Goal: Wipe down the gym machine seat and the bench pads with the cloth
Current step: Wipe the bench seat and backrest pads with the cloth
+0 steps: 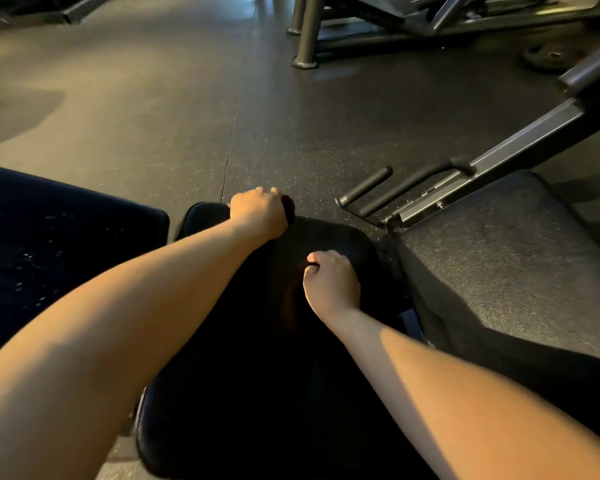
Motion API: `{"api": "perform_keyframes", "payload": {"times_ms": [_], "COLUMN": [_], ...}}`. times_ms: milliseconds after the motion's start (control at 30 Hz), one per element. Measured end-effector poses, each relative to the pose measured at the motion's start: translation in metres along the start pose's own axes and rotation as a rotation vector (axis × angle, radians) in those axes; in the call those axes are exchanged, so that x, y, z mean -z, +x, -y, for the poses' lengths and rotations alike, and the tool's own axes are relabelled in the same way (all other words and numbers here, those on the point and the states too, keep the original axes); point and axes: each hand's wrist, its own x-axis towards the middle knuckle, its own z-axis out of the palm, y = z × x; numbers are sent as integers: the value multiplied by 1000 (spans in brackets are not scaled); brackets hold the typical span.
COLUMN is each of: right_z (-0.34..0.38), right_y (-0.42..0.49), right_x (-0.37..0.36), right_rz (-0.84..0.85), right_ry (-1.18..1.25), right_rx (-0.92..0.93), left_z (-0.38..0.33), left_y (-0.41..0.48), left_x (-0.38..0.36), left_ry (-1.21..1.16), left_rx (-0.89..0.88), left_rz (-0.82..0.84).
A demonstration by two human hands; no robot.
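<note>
Three pads show. A black central pad (257, 358) runs away from the viewer under both forearms. A dark pad (49, 237) lies to its left with a narrow gap between them, and a grey textured pad (499, 254) lies to its right, just beside it.

The left hand (258, 213) is at the central pad's far rounded edge, its fingers curled over a dark wad (289, 206). It is too dim to tell whether this is the cloth. The right hand (331, 282) rests on the same pad nearer its right edge, fingers curled under. I cannot tell whether it holds anything.

Beyond the far edge lies speckled rubber floor (153, 116), wide and open to the left and ahead. To the right, a slanted metal rail (520, 147) rises from beside the grey pad, with two black-gripped handles (364, 186) low at its foot. One weight plate (548, 57) lies on the floor far right, and another machine's frame (307, 32) stands at the back.
</note>
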Motion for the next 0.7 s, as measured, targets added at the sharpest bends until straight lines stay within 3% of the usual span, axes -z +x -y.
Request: {"api": "perform_keyframes", "payload": {"times_ms": [300, 500, 700], "right_z": [32, 25, 15], "right_y": [-14, -20, -16], "right_x": [-20, -23, -21], "right_rz": [40, 57, 131], "right_ry": [98, 90, 34], "right_rx": [230, 273, 301], "left_z": [109, 84, 20], "left_y": [-37, -29, 4], "left_x": [35, 21, 2], "left_ry": [-22, -62, 5], "left_rx": [188, 90, -36], "left_rz": [-81, -108, -20]}}
